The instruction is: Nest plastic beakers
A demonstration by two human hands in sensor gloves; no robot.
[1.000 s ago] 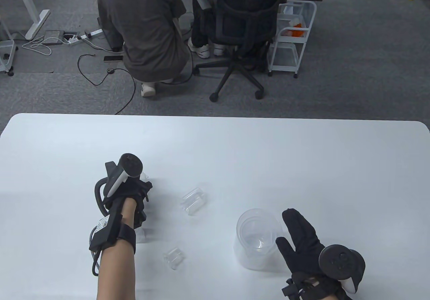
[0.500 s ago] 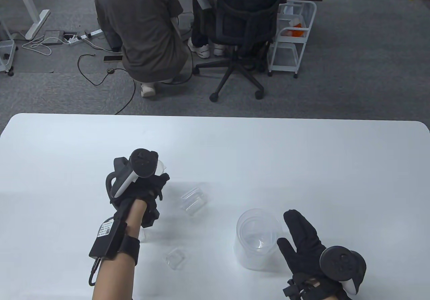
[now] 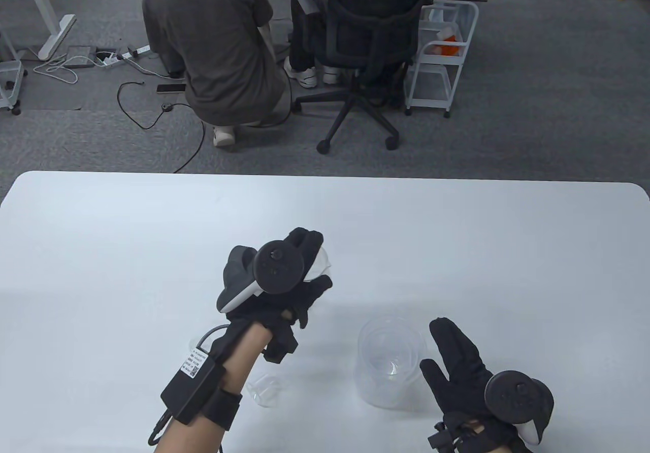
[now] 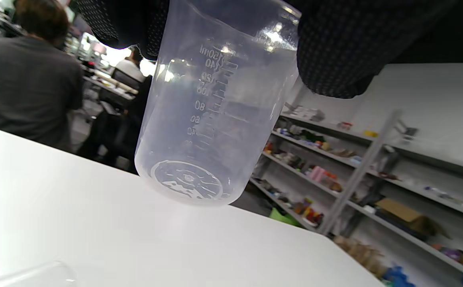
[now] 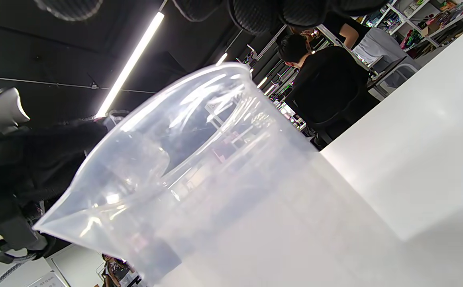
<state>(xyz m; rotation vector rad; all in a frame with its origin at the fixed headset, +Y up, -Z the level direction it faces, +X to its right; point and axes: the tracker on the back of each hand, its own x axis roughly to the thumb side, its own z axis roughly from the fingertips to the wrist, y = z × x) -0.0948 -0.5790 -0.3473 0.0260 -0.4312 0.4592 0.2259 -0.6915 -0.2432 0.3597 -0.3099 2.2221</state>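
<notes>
My left hand [image 3: 299, 275] grips a clear 150 ml beaker [image 4: 215, 119] by its upper part and holds it upright, lifted above the white table [image 3: 457, 245]. In the table view only a pale bit of this beaker [image 3: 323, 265] shows beside the tracker. A large clear beaker [image 3: 370, 392] stands at the front right with a smaller beaker [image 3: 388, 354] nested inside it. It fills the right wrist view [image 5: 215, 191]. My right hand [image 3: 436, 346] lies open with its fingers stretched out, right beside the large beaker's right wall.
A small clear beaker [image 3: 264, 389] lies on its side next to my left forearm. A faint clear rim [image 3: 195, 344] shows left of that forearm. People, an office chair [image 3: 365, 41] and a white cart [image 3: 442, 52] are beyond the table's far edge.
My left hand has moved right and slightly forward with the beaker in it, and now covers the spot where a beaker lay on its side. The right hand and the large beaker have not moved.
</notes>
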